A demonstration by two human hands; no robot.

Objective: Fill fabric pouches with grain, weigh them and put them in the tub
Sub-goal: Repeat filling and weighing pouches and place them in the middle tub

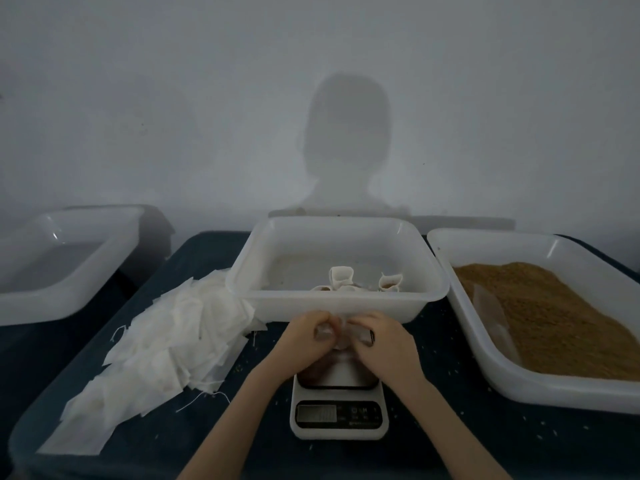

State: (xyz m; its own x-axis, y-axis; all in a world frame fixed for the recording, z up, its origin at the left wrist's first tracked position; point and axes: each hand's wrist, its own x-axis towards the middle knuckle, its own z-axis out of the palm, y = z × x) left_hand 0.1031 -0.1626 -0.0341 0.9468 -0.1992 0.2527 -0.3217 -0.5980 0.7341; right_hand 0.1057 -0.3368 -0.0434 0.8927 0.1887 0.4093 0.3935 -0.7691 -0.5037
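Centre frame, just above the kitchen scale (338,400): the left hand (308,336) and right hand (379,337) both curl their fingers round the top of one small fabric pouch (341,336), pinching its mouth. It looks soft, light, thin-walled; loose grain would spill, so grip the neck. Filled pouches (349,282) sit in the middle tub (341,306); the grain tray (540,317) is at right, empty pouches (166,344) at left.
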